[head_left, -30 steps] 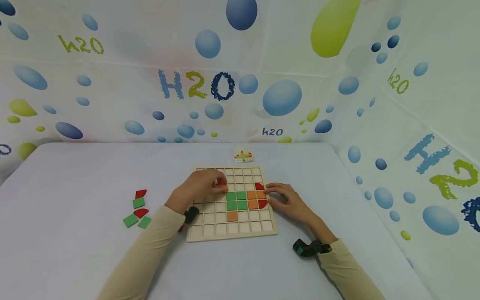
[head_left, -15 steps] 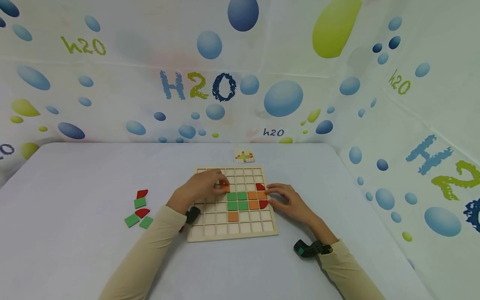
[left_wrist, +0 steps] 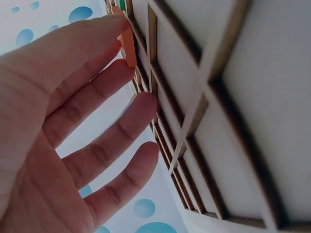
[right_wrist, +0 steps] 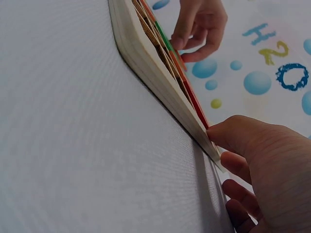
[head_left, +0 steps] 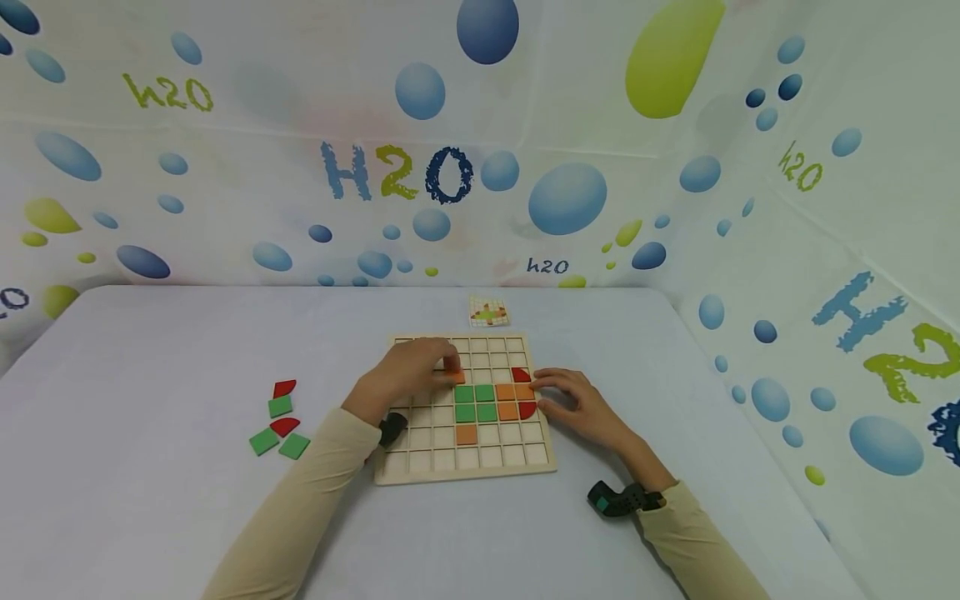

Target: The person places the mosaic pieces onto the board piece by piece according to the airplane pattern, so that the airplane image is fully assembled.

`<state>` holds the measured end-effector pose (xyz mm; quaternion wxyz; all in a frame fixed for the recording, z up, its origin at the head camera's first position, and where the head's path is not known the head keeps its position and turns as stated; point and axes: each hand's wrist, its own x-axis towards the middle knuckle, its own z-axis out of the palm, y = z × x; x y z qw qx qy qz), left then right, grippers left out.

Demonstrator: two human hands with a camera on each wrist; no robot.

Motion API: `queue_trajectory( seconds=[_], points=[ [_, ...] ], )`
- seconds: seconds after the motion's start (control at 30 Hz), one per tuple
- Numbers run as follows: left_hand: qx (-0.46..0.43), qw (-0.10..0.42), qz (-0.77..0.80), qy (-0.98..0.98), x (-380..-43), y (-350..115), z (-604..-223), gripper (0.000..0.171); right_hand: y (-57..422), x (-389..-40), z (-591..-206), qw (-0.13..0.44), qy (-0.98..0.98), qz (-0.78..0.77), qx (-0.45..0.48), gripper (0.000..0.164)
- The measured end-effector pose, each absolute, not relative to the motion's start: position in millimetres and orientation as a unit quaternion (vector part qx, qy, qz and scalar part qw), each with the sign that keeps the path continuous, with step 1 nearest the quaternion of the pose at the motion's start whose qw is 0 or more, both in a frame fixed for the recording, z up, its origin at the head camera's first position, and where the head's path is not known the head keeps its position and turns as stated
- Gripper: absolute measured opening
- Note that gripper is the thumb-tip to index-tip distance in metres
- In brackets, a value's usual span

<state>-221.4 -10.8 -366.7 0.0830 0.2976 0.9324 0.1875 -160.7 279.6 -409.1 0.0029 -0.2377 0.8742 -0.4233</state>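
A square wooden grid board [head_left: 417, 459] lies on the white table. Thumb and fingertips of my left hand [head_left: 401, 371] pinch an orange square tile [left_wrist: 128, 48] over the grid, just behind the green tiles [head_left: 475, 402]. In the left wrist view, the other fingers spread loosely beside the grid. My right hand [head_left: 581, 406] rests against the board's right edge, thumb and fingertips touching the rim beside a rounded red tile [head_left: 527, 409] and an orange tile [head_left: 522, 391]. Another orange tile [head_left: 466, 434] sits nearer the front, and a red one [head_left: 521, 374] farther back.
Left of the board lie loose green tiles [head_left: 280, 406] and red tiles [head_left: 285, 427]. Behind it is a small pattern card [head_left: 489, 312]. A patterned cloth [head_left: 300, 208] hangs behind the table and along its right side.
My left hand has shifted slightly right with the orange tile, which has come closer to the green tiles. The right hand stays at the board's edge.
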Motion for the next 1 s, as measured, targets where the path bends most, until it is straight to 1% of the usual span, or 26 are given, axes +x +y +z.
queue_trajectory(
  seconds=[0.07,0.13,0.3,0.4,0.7,0.87,1.0],
  points=[
    [0.298,0.081,0.192,0.932,-222.3,-10.0,-368.1,0.015,276.9,-157.1,-400.7,0.003,0.875,-0.421,-0.240,0.029],
    [0.299,0.080,0.194,0.931,-223.1,-9.5,-369.2,0.014,277.5,-157.5,-401.8,0.002,0.875,-0.421,-0.240,0.030],
    [0.306,0.078,0.189,0.930,-223.5,-7.7,-370.3,0.013,286.4,-168.1,-424.3,-0.004,0.873,-0.423,-0.242,0.032],
    [0.309,0.078,0.185,0.930,-222.6,-5.7,-369.4,0.013,289.9,-171.2,-429.6,-0.004,0.872,-0.425,-0.244,0.031],
    [0.308,0.079,0.179,0.931,-218.9,-6.4,-369.0,0.014,291.7,-171.8,-430.4,-0.014,0.871,-0.417,-0.259,0.030],
    [0.296,0.091,0.188,0.932,-214.3,-12.7,-364.0,0.018,291.0,-171.0,-429.5,-0.013,0.872,-0.415,-0.259,0.030],
    [0.296,0.085,0.182,0.934,-209.8,-21.0,-359.1,0.018,290.7,-171.5,-430.1,-0.012,0.872,-0.416,-0.259,0.030]
  ],
)
